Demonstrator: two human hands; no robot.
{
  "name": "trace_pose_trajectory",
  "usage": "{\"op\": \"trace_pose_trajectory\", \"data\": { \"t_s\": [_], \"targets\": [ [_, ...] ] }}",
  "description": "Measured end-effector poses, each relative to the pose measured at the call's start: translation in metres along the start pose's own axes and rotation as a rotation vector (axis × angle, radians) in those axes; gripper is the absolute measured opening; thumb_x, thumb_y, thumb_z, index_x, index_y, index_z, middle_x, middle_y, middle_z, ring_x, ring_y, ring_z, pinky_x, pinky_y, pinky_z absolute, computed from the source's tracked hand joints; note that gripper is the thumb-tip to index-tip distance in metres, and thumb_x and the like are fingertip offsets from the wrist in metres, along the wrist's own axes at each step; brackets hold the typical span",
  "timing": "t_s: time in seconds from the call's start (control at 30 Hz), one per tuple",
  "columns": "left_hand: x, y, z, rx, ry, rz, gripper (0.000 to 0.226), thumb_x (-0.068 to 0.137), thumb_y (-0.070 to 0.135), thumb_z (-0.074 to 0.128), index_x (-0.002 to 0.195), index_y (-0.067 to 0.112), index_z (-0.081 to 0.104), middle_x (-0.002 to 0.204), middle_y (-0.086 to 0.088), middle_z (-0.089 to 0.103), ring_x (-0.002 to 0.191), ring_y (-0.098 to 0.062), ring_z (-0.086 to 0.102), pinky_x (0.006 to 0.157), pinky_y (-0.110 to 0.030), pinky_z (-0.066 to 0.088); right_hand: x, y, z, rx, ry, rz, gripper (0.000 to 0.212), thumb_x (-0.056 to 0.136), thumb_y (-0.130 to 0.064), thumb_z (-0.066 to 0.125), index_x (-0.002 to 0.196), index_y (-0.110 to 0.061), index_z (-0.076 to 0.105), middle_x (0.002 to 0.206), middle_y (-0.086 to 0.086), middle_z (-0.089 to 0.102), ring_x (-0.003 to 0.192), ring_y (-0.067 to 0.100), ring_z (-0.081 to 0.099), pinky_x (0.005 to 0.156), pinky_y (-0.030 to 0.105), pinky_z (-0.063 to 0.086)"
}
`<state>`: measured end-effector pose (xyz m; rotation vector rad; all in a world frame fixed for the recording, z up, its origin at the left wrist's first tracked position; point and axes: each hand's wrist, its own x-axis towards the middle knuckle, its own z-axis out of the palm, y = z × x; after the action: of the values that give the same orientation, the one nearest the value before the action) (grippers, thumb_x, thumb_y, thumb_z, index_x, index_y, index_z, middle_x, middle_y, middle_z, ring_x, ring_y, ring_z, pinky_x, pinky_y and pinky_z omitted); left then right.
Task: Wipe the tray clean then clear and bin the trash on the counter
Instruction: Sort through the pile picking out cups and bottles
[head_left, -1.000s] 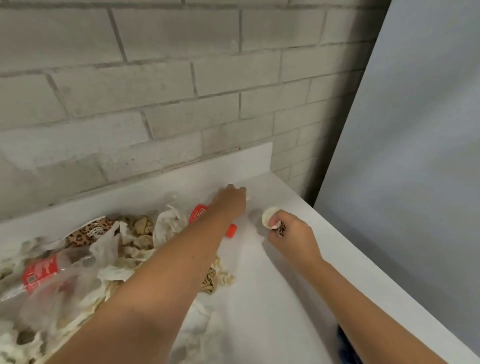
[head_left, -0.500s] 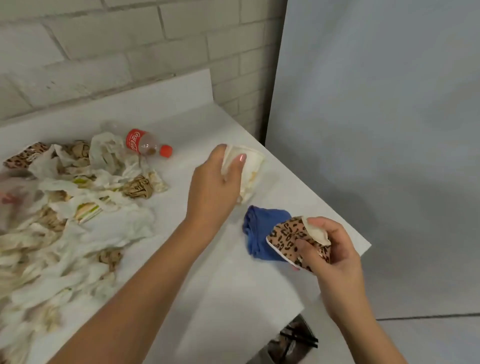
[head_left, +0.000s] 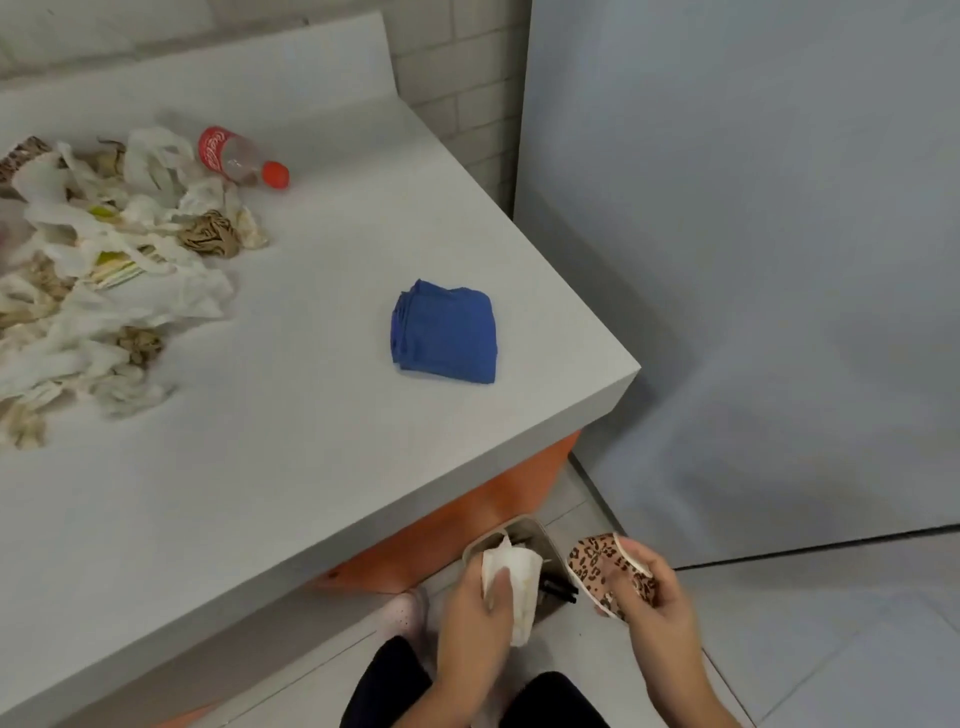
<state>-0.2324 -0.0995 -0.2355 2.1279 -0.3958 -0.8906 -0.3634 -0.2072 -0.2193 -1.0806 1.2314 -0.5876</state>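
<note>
Two items await binning: left grip (head_left: 475, 618) holds crumpled white paper (head_left: 511, 571), right grip (head_left: 657, 603) holds leopard-print paper cup (head_left: 589, 564); next, probably drop both into beige bin (head_left: 524, 525).

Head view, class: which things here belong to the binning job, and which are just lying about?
Belong: white cup in left hand; leopard-print cup in right hand; bin on the floor; crumpled wrappers and cola bottle on the counter.
Lying about: folded blue cloth, untouched on the counter.
</note>
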Motion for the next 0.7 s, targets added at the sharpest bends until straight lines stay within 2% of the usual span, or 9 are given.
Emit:
{"op": "trace_pose_trajectory", "data": {
  "t_s": [0.1, 0.17, 0.27, 0.33, 0.43, 0.53, 0.6, 0.67, 0.7],
  "targets": [
    [0.031, -0.030, 0.032, 0.089, 0.046, -0.180, 0.034, 0.095, 0.021, 0.047, 0.126, 0.010, 0.052, 0.110, -0.011, 0.065, 0.106, -0.028, 0.060, 0.089, -0.030, 0.046, 0.017, 0.039, -0.003, -0.046, 0.037, 0.075, 0.022, 0.084, -0.002, 0.067, 0.098, -0.019, 0.067, 0.100, 0.010, 0.070, 0.086, 0.028, 0.068, 0.055, 0.028, 0.058],
    [0.054, -0.045, 0.049, 0.170, 0.025, -0.257, 0.038, 0.096, 0.025, 0.045, 0.130, 0.009, 0.048, 0.115, -0.016, 0.064, 0.108, -0.032, 0.059, 0.090, -0.033, 0.046, 0.029, 0.058, -0.002, -0.082, 0.042, 0.104, 0.023, 0.085, -0.002, 0.066, 0.098, -0.020, 0.065, 0.098, 0.004, 0.069, 0.085, 0.025, 0.067, 0.054, 0.028, 0.058],
    [0.083, -0.074, 0.072, 0.262, -0.127, -0.336, 0.052, 0.092, 0.042, 0.049, 0.134, 0.013, 0.043, 0.125, -0.012, 0.059, 0.113, -0.029, 0.057, 0.093, -0.037, 0.048, 0.049, 0.080, -0.002, -0.182, 0.029, 0.108, 0.022, 0.086, -0.003, 0.066, 0.102, -0.019, 0.064, 0.095, -0.006, 0.066, 0.084, 0.020, 0.066, 0.059, 0.032, 0.058],
    [0.092, -0.093, 0.079, 0.429, -0.209, -0.384, 0.065, 0.087, 0.054, 0.049, 0.137, 0.014, 0.038, 0.134, -0.011, 0.049, 0.120, -0.027, 0.051, 0.094, -0.036, 0.047, 0.060, 0.093, 0.002, -0.253, -0.002, 0.112, 0.022, 0.086, -0.006, 0.066, 0.101, -0.021, 0.064, 0.094, -0.005, 0.066, 0.083, 0.018, 0.066, 0.062, 0.033, 0.057],
    [0.085, -0.108, 0.075, 0.527, -0.206, -0.381, 0.062, 0.089, 0.051, 0.048, 0.139, 0.016, 0.036, 0.139, -0.011, 0.039, 0.124, -0.027, 0.046, 0.094, -0.036, 0.047, 0.072, 0.111, 0.011, -0.385, -0.047, 0.126, 0.023, 0.084, -0.010, 0.068, 0.095, -0.030, 0.062, 0.093, -0.004, 0.067, 0.084, 0.018, 0.066, 0.072, 0.039, 0.058],
    [0.076, -0.110, 0.063, 0.447, -0.177, -0.340, 0.053, 0.088, 0.043, 0.052, 0.134, 0.016, 0.044, 0.129, -0.009, 0.047, 0.110, -0.025, 0.057, 0.092, -0.037, 0.051, 0.083, 0.125, 0.025, -0.439, -0.072, 0.119, 0.026, 0.083, -0.011, 0.070, 0.090, -0.034, 0.061, 0.095, -0.001, 0.068, 0.088, 0.022, 0.066, 0.074, 0.033, 0.055],
    [0.071, -0.102, 0.050, 0.368, -0.128, -0.298, 0.040, 0.089, 0.034, 0.056, 0.126, 0.018, 0.052, 0.128, -0.007, 0.047, 0.104, -0.022, 0.060, 0.091, -0.032, 0.050, 0.090, 0.130, 0.037, -0.509, -0.119, 0.115, 0.025, 0.082, -0.018, 0.072, 0.101, -0.029, 0.061, 0.101, 0.001, 0.068, 0.093, 0.021, 0.065, 0.071, 0.025, 0.049],
    [0.065, -0.089, 0.033, 0.289, -0.073, -0.254, 0.031, 0.089, 0.027, 0.058, 0.119, 0.019, 0.058, 0.129, -0.006, 0.048, 0.104, -0.019, 0.059, 0.085, -0.021, 0.045, 0.099, 0.134, 0.047, -0.608, -0.203, 0.158, 0.053, 0.079, -0.025, 0.075, 0.127, -0.025, 0.052, 0.113, 0.005, 0.065, 0.104, 0.026, 0.063, 0.073, 0.025, 0.044],
    [0.062, -0.081, 0.025, 0.255, -0.047, -0.220, 0.029, 0.089, 0.026, 0.058, 0.117, 0.019, 0.060, 0.128, -0.005, 0.050, 0.103, -0.018, 0.060, 0.082, -0.019, 0.043, 0.101, 0.132, 0.052, -0.650, -0.236, 0.204, 0.069, 0.078, -0.025, 0.075, 0.139, -0.023, 0.042, 0.121, 0.009, 0.061, 0.110, 0.028, 0.060, 0.075, 0.027, 0.044]
  ]
}}
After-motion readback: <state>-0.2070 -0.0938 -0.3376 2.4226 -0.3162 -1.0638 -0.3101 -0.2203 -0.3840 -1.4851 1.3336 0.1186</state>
